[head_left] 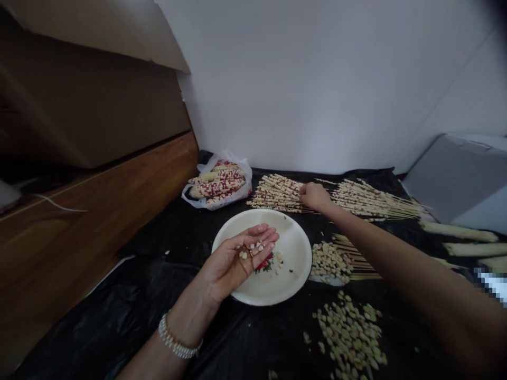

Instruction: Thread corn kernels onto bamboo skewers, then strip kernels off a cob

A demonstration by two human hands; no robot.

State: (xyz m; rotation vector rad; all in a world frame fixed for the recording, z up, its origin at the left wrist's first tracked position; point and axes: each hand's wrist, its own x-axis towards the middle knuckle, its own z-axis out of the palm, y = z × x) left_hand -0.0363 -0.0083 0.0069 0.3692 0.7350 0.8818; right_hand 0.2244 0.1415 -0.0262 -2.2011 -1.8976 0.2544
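Note:
My left hand (240, 258) is held palm up over a white enamel bowl (291, 287), its fingers loosely curved. Several pale corn kernels (259, 246) rest in its palm and on the fingers. Inside the bowl, a few more kernels lie near a red flower print. Farther back, my right hand (316, 197) reaches to the right edge of a bundle of skewers (275, 193) strung with pale and dark red kernels. Its fingers are closed at a skewer there; the fingertips are partly hidden.
A plastic bag of speckled corn cobs (219, 182) lies back left. Another bundle of strung skewers (366, 199) is at right. Bare sticks (358, 258) lie beside a kernel pile (328, 262); greenish kernels (350, 338) lie nearer. Stripped cobs (459, 231) and a cardboard box (91, 89) flank the black sheet.

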